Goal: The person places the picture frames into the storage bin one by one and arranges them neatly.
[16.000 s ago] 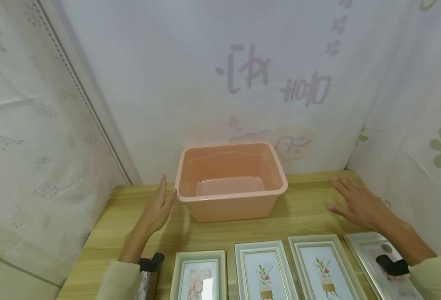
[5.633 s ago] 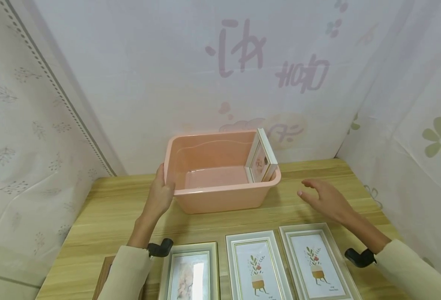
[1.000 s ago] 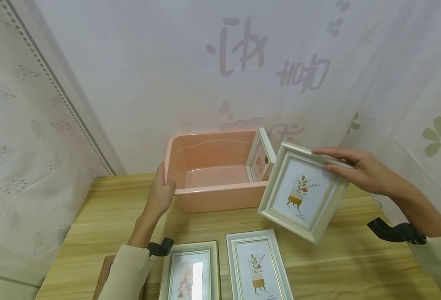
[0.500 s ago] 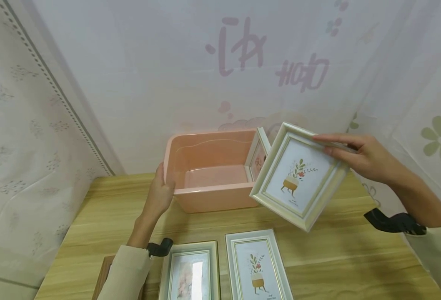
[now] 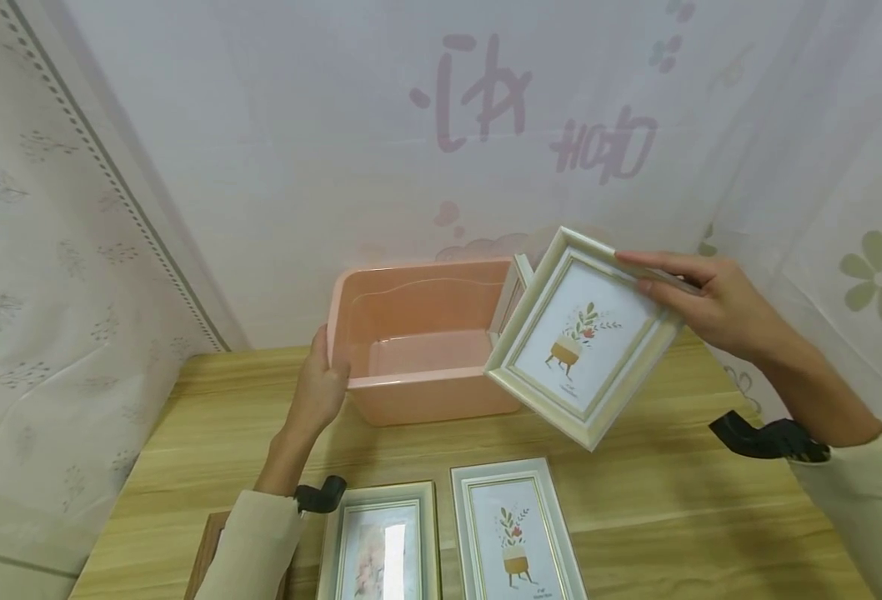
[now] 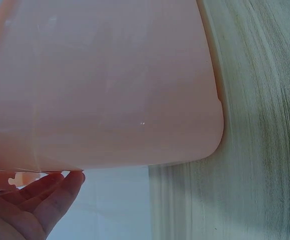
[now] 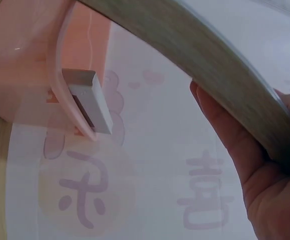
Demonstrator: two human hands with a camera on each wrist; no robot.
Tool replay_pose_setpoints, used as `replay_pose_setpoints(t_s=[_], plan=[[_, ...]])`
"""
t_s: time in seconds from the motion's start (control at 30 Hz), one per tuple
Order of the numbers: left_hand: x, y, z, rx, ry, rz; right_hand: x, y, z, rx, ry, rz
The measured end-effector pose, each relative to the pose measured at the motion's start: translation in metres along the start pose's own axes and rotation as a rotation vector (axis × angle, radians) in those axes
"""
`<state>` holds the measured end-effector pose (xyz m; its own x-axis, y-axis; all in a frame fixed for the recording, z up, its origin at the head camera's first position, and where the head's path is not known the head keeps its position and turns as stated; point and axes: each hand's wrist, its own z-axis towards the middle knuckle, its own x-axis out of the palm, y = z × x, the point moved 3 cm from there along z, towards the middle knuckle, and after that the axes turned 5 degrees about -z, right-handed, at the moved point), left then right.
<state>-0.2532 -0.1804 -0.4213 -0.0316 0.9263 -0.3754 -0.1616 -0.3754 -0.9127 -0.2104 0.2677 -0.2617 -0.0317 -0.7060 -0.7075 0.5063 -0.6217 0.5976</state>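
My right hand (image 5: 729,304) grips a cream picture frame (image 5: 579,337) by its upper right edge, thumb in front. The frame hangs tilted in the air, overlapping the right end of a pink plastic basin (image 5: 418,400). In the right wrist view the held frame (image 7: 200,55) shows edge-on between thumb and fingers. My left hand (image 5: 316,392) holds the basin's left rim; the left wrist view shows its fingers (image 6: 59,200) at the rim. Inside the basin a white picture frame (image 5: 519,271) leans upright at the right end, partly hidden behind the held one.
On the wooden table (image 5: 658,517) lie a white picture frame (image 5: 516,533) with a plant print and a cream picture frame (image 5: 381,542) with glare on its glass. A brown wooden edge (image 5: 208,542) shows beside the left sleeve. A patterned curtain (image 5: 298,167) hangs close behind the basin.
Over the last second my right hand has carried the cream frame up and left, over the basin's right end. Earlier that frame lay on the table. The left hand stays at the rim.
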Motion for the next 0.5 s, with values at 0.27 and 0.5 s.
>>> replay_pose_setpoints(t_s=[0.27, 0.5], plan=[[0.000, -0.001, 0.000, -0.007, -0.003, -0.003, 0.008, 0.003, 0.011, 0.065, -0.112, -0.034], [0.000, -0.001, -0.001, -0.011, -0.001, 0.001, 0.021, 0.013, 0.020, 0.147, -0.166, -0.119]])
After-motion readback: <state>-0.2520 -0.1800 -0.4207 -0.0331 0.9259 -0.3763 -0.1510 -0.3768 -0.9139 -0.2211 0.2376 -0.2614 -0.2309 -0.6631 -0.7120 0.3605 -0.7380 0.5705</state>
